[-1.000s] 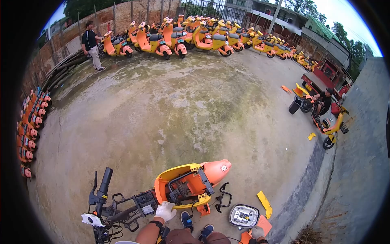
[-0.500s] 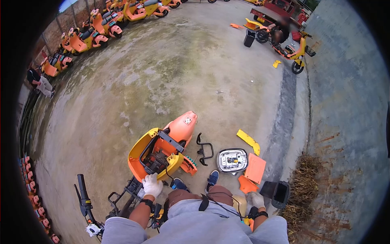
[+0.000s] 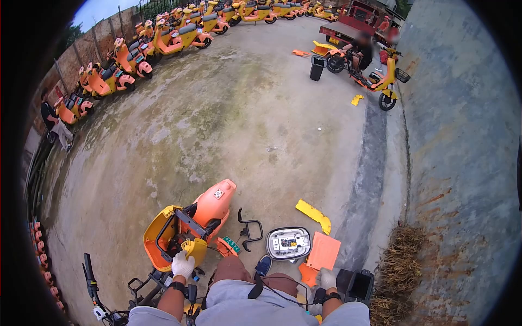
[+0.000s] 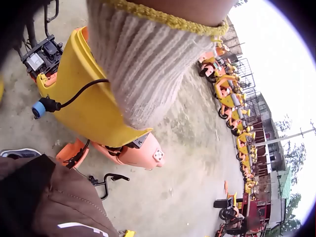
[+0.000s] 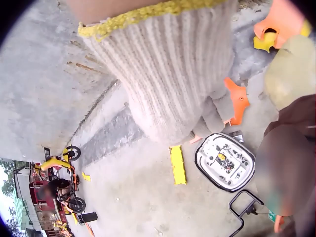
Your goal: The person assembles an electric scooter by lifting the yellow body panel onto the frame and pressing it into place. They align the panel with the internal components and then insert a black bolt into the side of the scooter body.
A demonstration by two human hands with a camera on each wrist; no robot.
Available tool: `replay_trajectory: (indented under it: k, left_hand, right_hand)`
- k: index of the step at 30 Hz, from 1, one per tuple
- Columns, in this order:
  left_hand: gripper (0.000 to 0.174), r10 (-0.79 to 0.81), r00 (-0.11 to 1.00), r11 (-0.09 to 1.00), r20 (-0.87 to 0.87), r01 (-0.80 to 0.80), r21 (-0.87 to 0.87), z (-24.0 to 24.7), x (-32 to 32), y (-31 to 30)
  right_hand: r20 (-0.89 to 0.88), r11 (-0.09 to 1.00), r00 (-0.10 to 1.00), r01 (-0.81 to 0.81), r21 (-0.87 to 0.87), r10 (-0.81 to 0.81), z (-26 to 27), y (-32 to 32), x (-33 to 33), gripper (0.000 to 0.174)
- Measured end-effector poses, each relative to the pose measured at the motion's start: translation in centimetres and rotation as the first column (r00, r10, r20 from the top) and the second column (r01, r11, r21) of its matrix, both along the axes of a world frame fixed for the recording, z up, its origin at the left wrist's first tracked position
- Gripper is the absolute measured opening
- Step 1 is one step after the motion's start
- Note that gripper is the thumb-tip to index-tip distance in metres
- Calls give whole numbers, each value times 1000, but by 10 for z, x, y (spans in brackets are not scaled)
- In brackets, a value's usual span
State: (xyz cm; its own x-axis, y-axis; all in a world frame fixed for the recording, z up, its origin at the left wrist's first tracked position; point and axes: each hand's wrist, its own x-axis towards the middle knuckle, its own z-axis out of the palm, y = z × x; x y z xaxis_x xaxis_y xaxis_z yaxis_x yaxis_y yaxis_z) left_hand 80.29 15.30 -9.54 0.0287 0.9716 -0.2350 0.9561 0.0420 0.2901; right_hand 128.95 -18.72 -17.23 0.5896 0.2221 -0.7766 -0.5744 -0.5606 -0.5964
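Observation:
My gloved left hand [image 3: 183, 264] grips the near edge of a yellow-and-orange scooter body shell [image 3: 152, 233]. The shell sits at the rear of a stripped scooter frame [image 3: 147, 293], with a salmon tail fender [image 3: 215, 204] beyond it. In the left wrist view, a cable with a blue-ended connector [image 4: 39, 109] hangs against the shell's yellow side; the glove's back hides the fingers. My gloved right hand [image 3: 327, 278] hangs loosely beside my right thigh, over an orange panel [image 3: 308, 275]. Its relaxed fingers [image 5: 222, 111] show nothing between them in the right wrist view.
On the concrete lie a black rack [image 3: 250, 229], a scooter seat [image 3: 288, 243] underside up, a yellow strip [image 3: 314, 215] and a salmon panel [image 3: 325, 250]. A black bin [image 3: 361, 285] stands at right. Another person [image 3: 361, 51] sits by a scooter; parked scooters [image 3: 179, 38] line the back.
My view has swung down and to the right, then lifted slightly. The left hand stays at the shell's edge. The right hand remains low by my right side.

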Motion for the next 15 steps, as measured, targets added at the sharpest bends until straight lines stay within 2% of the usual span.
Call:
replay_trajectory:
  k: [3,4,5,7,10,12,15]
  left_hand:
    - [38,-18,1000,982,2,18,-191,10,9,11]
    - [38,-22,999,982,30,27,-188,10,15,13]
    - [40,-59,997,939,40,69,-338,14,20,20]
    - [43,-18,992,891,126,73,-448,28,39,23]
    - [43,-30,994,921,100,66,-384,16,64,35]
    - [42,114,956,920,272,2,-393,19,90,47]
    - [41,313,839,909,446,-127,-398,-6,109,73]
  right_hand:
    - [-3,999,1000,-2,55,3,-23,28,19,20]
    - [-35,995,999,-2,99,6,-34,36,23,21]
    - [-75,991,997,-3,132,13,-32,48,23,21]
    - [-89,989,995,54,136,-42,-32,60,15,21]
    - [-102,991,992,90,102,-80,-24,75,24,21]
    - [-148,983,978,163,84,-150,-5,83,33,22]
    - [-301,918,888,388,84,-348,-28,77,62,22]
